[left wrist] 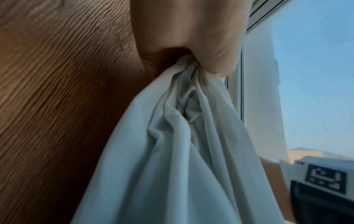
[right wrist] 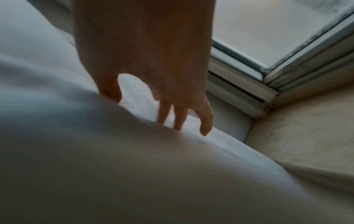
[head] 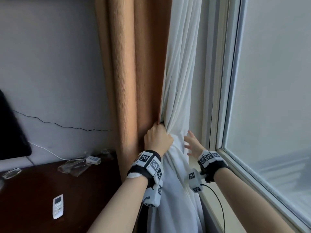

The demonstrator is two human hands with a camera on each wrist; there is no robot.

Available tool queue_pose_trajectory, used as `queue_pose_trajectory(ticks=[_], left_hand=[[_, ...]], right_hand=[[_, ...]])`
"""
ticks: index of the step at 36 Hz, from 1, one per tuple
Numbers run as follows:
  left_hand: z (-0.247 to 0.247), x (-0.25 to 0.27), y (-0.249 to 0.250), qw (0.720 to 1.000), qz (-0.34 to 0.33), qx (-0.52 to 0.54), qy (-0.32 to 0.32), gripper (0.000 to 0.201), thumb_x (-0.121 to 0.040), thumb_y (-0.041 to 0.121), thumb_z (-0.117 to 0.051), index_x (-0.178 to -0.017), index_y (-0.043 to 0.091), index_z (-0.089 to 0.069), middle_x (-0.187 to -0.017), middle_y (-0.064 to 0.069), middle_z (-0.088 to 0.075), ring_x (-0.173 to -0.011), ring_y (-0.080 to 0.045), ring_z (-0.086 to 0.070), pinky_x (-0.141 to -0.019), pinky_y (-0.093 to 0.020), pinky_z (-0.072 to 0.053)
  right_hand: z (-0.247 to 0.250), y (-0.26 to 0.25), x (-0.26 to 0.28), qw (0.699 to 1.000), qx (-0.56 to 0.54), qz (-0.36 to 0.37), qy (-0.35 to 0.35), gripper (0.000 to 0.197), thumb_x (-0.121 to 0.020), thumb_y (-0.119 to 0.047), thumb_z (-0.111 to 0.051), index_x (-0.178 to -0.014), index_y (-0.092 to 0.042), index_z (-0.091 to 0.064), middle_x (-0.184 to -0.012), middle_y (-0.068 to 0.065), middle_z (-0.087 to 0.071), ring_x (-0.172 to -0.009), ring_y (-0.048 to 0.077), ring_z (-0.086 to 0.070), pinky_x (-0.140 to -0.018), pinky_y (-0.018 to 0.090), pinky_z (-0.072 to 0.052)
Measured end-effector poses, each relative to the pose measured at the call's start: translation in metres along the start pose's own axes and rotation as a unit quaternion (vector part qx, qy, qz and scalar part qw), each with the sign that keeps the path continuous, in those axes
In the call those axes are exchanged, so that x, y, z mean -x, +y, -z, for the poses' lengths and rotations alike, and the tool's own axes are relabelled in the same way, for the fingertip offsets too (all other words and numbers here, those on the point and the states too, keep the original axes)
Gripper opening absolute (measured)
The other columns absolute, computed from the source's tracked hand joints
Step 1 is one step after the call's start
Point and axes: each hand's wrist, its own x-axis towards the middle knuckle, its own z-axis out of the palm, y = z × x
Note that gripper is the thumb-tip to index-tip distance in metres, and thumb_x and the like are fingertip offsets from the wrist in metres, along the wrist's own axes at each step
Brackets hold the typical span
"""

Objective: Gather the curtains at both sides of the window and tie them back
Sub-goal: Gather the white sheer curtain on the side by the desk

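Smooth white cloth curtain (head: 181,81), ribbed brown curtain (head: 127,73).

my left hand (head: 157,137) bunches the white curtain (head: 178,91), so my fingertips are buried in its folds. my right hand (right wrist: 145,63) is smeared with blur, fingertips (right wrist: 205,128) sinking behind cloth. the brown curtain (head: 129,73) and a dark screen (head: 10,132) run past the frame's edges.

2 curtains: 1 brown curtain (head: 127,73) just left of the left hand (head: 157,137) fingers, 1 white curtain (head: 181,78) bunched inside them. 2 hands; right hand (head: 192,145) fingers spread beside the white one. 1 window (head: 276,81) right of them. 1 remote (head: 58,206), 1 desk (head: 33,190), well left.
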Motion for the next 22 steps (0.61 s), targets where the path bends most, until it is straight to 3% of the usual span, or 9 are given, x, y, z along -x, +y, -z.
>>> queue_pose_trajectory(ticks=[2, 3, 4, 6, 9, 14, 16, 19, 22], left_hand=[[-0.001, -0.002, -0.001, 1.000, 0.005, 0.012, 0.003, 0.029, -0.089, 0.028, -0.054, -0.109, 0.008, -0.061, -0.117, -0.014, -0.058, -0.107, -0.039, -0.057, -0.087, -0.043, -0.048], [-0.001, -0.003, -0.002, 1.000, 0.006, 0.016, 0.004, 0.031, -0.089, 0.030, -0.054, -0.110, 0.009, -0.061, -0.117, -0.013, -0.058, -0.107, -0.038, -0.057, -0.087, -0.044, -0.048], [-0.001, -0.004, -0.002, 1.000, 0.008, 0.019, 0.006, 0.031, -0.089, 0.031, -0.054, -0.110, 0.009, -0.061, -0.117, -0.013, -0.058, -0.107, -0.038, -0.057, -0.088, -0.044, -0.049], [-0.002, -0.005, -0.003, 1.000, 0.008, 0.019, 0.011, 0.030, -0.090, 0.030, -0.054, -0.111, 0.009, -0.061, -0.117, -0.014, -0.058, -0.106, -0.038, -0.058, -0.087, -0.044, -0.049], [-0.003, -0.005, -0.004, 1.000, 0.008, 0.018, 0.021, 0.030, -0.089, 0.028, -0.053, -0.111, 0.009, -0.061, -0.115, -0.014, -0.059, -0.104, -0.039, -0.058, -0.085, -0.044, -0.049], [-0.005, -0.006, -0.004, 1.000, 0.009, 0.017, 0.025, 0.032, -0.091, 0.031, -0.054, -0.110, 0.007, -0.061, -0.115, -0.015, -0.058, -0.105, -0.039, -0.058, -0.085, -0.045, -0.050], [-0.006, -0.006, -0.003, 1.000, 0.006, 0.020, 0.024, 0.036, -0.093, 0.036, -0.053, -0.111, 0.007, -0.062, -0.116, -0.016, -0.058, -0.105, -0.040, -0.058, -0.084, -0.045, -0.050], [-0.007, -0.006, -0.001, 1.000, -0.003, 0.026, 0.016, 0.044, -0.094, 0.045, -0.048, -0.112, 0.008, -0.063, -0.115, -0.017, -0.059, -0.103, -0.042, -0.058, -0.083, -0.045, -0.050], [-0.007, -0.005, 0.003, 0.999, -0.002, 0.037, 0.004, 0.044, -0.095, 0.043, -0.044, -0.115, 0.009, -0.061, -0.118, -0.017, -0.058, -0.106, -0.041, -0.057, -0.086, -0.045, -0.049]], right_hand=[[-0.011, 0.000, 0.004, 0.999, 0.001, 0.034, 0.015, 0.038, -0.094, -0.024, -0.054, -0.132, -0.020, -0.052, -0.107, -0.002, -0.061, -0.098, 0.018, -0.058, -0.083, 0.035, -0.049], [-0.017, 0.000, 0.008, 0.997, 0.007, 0.068, 0.039, 0.020, -0.093, -0.017, -0.057, -0.109, -0.012, -0.066, -0.092, 0.001, -0.066, -0.084, 0.015, -0.059, -0.070, 0.028, -0.050], [-0.023, -0.001, 0.013, 0.994, 0.014, 0.097, 0.057, 0.010, -0.091, -0.012, -0.060, -0.088, -0.009, -0.069, -0.081, 0.002, -0.067, -0.074, 0.013, -0.058, -0.063, 0.024, -0.049], [-0.028, 0.001, 0.021, 0.989, 0.029, 0.130, 0.068, 0.015, -0.088, -0.011, -0.066, -0.073, -0.010, -0.066, -0.071, 0.001, -0.066, -0.066, 0.010, -0.058, -0.058, 0.021, -0.050], [-0.029, 0.005, 0.023, 0.988, 0.037, 0.131, 0.069, 0.004, -0.087, -0.009, -0.066, -0.084, -0.008, -0.068, -0.078, 0.005, -0.070, -0.073, 0.016, -0.064, -0.064, 0.027, -0.056], [-0.014, 0.004, 0.032, 0.976, -0.047, 0.120, 0.174, 0.029, -0.089, -0.012, -0.037, -0.108, -0.024, -0.055, -0.089, 0.003, -0.063, -0.069, 0.016, -0.057, -0.061, 0.029, -0.047], [-0.011, 0.002, 0.044, 0.983, -0.068, 0.135, 0.104, 0.021, -0.093, -0.030, -0.040, -0.105, -0.032, -0.057, -0.097, -0.003, -0.065, -0.081, 0.013, -0.063, -0.070, 0.029, -0.050], [-0.017, 0.005, 0.059, 0.982, -0.014, 0.187, -0.027, 0.039, -0.095, -0.057, -0.038, -0.130, -0.044, -0.049, -0.130, -0.016, -0.058, -0.119, 0.007, -0.055, -0.099, 0.036, -0.043], [-0.024, 0.003, 0.069, 0.966, 0.058, 0.245, -0.060, 0.046, -0.100, -0.050, -0.033, -0.145, -0.047, -0.027, -0.147, -0.030, -0.033, -0.137, -0.002, -0.031, -0.114, 0.032, -0.023]])
